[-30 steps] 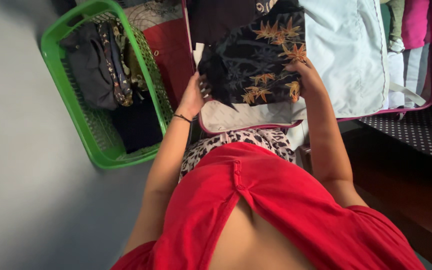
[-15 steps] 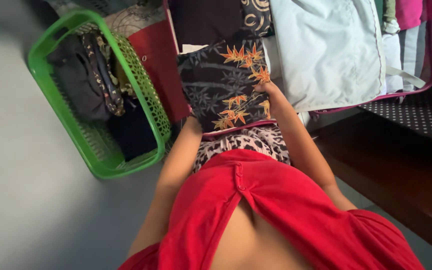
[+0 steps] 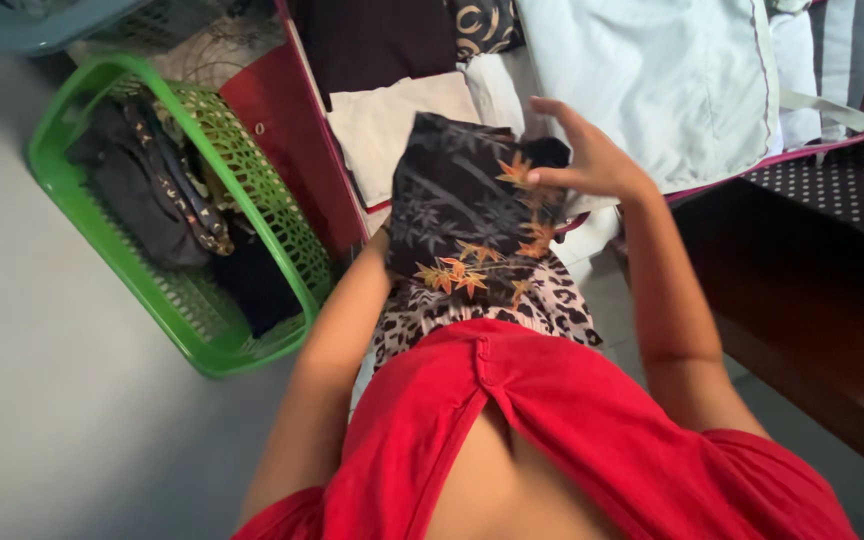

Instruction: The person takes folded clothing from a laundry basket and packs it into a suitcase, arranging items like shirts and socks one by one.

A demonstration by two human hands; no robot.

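- Head view: the person looks down at a folded black cloth with orange leaf print (image 3: 467,225), lying over their lap and leaning against the edge of an open suitcase (image 3: 312,170).
- The right hand (image 3: 587,160) sits on the cloth's upper right corner, fingers loosely curled, thumb and fingertips pinching the fabric edge.
- The left hand is hidden under the cloth, only the forearm shows, so its grip can't be made out.
- Inside the suitcase there's a cream folded piece (image 3: 392,125) just behind the cloth, and a pale blue garment (image 3: 662,80) further right.
- A green laundry basket (image 3: 132,285) with dark clothes sits on the floor to the left, just beside the suitcase.
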